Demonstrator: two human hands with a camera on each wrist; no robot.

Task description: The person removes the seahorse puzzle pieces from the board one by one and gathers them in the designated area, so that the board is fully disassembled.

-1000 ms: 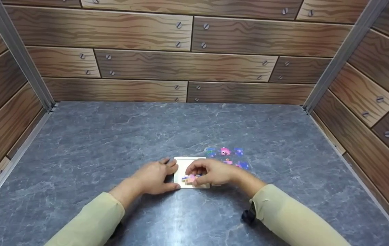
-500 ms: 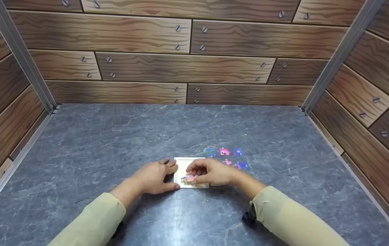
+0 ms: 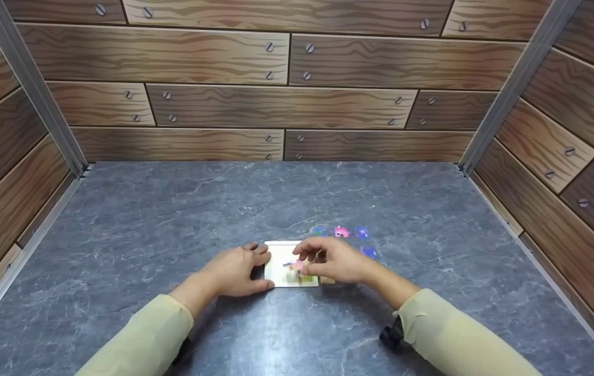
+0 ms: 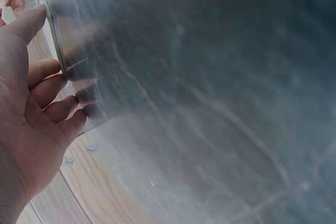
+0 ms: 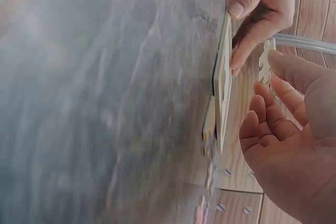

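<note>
A pale, shallow puzzle tray (image 3: 276,261) lies flat on the grey marbled table. My left hand (image 3: 237,271) rests along its left edge, the thumb at the near corner and the fingers farther up; the left wrist view shows these fingers (image 4: 47,87) extended against the rim. Just above the tray, my right hand (image 3: 336,261) pinches a small jigsaw piece (image 3: 298,265) with some pink on it. From the right wrist, that piece's pale edge and knobs show, tilted up off the tray. Yellow-green colour (image 3: 307,279) shows at the tray's lower right, partly under the hand.
Several loose jigsaw pieces lie beyond my right hand, among them a pink one (image 3: 341,232) and two blue ones (image 3: 361,232). A flat wood-coloured piece (image 3: 327,280) lies against the tray's right side. Wood-patterned walls (image 3: 281,104) enclose the table at the back and sides.
My right hand has shifted slightly right and away from me with the jigsaw piece, uncovering more of the tray's near part. The left hand stays on the tray's edge.
</note>
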